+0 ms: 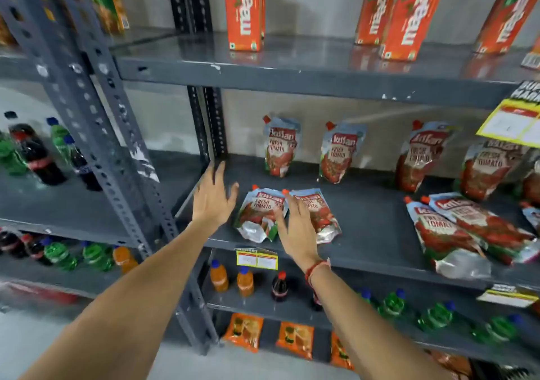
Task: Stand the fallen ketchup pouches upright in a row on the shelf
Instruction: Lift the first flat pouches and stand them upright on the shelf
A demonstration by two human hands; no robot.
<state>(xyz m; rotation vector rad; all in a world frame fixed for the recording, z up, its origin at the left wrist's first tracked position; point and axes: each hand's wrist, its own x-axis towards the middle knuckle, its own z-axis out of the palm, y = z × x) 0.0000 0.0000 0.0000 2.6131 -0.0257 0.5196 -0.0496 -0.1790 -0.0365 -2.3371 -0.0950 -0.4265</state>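
Two ketchup pouches lie flat side by side near the front of the grey shelf [377, 233]: a left fallen pouch [257, 213] and a right fallen pouch [321, 213]. My right hand [296, 227] hovers open over the gap between them, fingers spread, partly covering the right one. My left hand [214, 195] is open just left of the left pouch, apart from it. Two more fallen pouches [467, 230] lie overlapped at the right. Several pouches stand upright along the back, such as one [280, 148] and another [339, 153].
Orange juice cartons [244, 8] stand on the shelf above. Soft-drink bottles [245, 280] fill the shelf below and the left rack [35, 154]. A slotted steel post [99, 110] rises at left. Yellow price tags [256, 260] hang on the shelf edges.
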